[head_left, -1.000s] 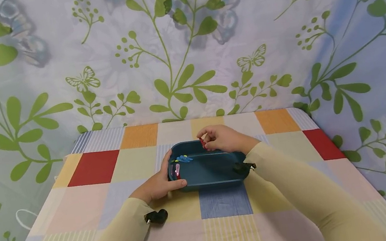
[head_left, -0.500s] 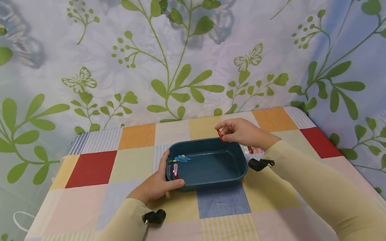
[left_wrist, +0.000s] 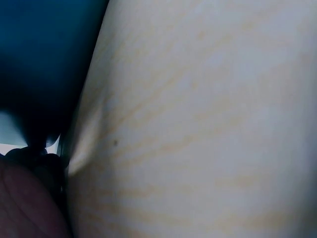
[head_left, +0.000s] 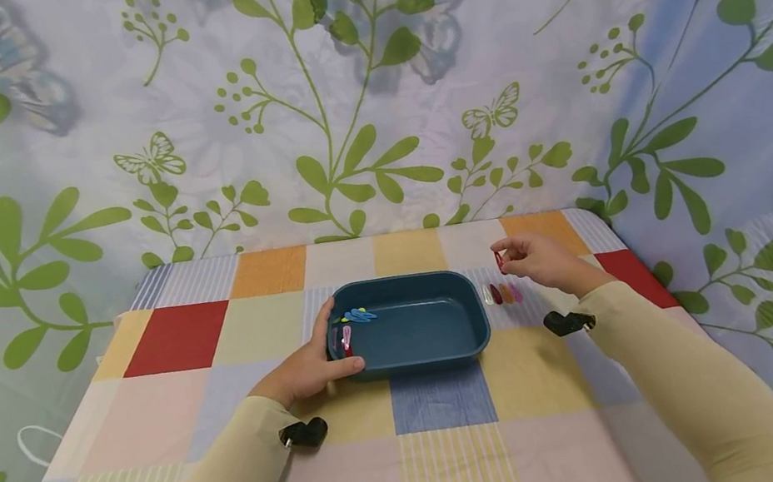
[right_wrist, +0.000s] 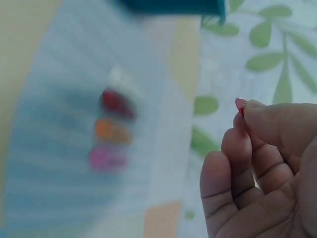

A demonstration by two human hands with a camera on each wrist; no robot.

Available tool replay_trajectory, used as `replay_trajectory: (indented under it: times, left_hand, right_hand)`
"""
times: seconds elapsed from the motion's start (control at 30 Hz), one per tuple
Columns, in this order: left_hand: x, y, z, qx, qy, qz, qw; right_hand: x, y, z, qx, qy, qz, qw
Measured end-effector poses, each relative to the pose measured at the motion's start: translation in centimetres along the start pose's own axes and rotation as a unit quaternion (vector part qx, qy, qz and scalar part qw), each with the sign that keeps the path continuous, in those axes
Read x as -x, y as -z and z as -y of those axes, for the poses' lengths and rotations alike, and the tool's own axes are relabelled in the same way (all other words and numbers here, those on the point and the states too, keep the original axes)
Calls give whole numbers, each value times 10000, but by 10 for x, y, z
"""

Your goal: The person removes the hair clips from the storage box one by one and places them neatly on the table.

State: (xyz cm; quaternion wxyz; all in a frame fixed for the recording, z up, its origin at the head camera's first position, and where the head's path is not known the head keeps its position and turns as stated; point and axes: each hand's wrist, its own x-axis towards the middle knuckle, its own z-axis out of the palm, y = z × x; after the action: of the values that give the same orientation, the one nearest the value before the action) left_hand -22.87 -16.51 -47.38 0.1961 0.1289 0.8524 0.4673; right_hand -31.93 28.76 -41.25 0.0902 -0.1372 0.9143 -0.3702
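One red clip (head_left: 499, 258), pinched in the right hand (head_left: 537, 261), has left the tray (head_left: 415, 353) for the clip row (head_left: 502, 293); the left hand (head_left: 309, 367) grips the tray.

The left hand (head_left: 308, 369) lies low, fingers and thumb curled in a grip, forearm stretched forward. The right hand (head_left: 540, 260) is raised off to the right — thumb and forefinger pinched together, other fingers (right_wrist: 233, 163) loosely bent.
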Motion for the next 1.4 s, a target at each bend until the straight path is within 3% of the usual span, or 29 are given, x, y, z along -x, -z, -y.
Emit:
replay_trajectory:
  times: [0.27,0.53,0.77,1.1,1.4]
  left_hand:
    - [0,0,0,58,-12,1,10000]
    - [1,0,1,42,-11,7,10000]
    - [1,0,0,120,16,8,9999]
    - [0,-1,0,79,25,1,10000]
    - [1,-1,-3,62,89,5,9999]
  right_hand:
    - [8,4,-38,441,-612,-11,9972]
    - [11,-1,-51,510,-995,242,9934]
    - [12,-6,-53,575,-808,261,9947]
    - [11,-11,-55,813,-982,295,9914]
    - [12,-12,-56,1121,-797,239,9902]
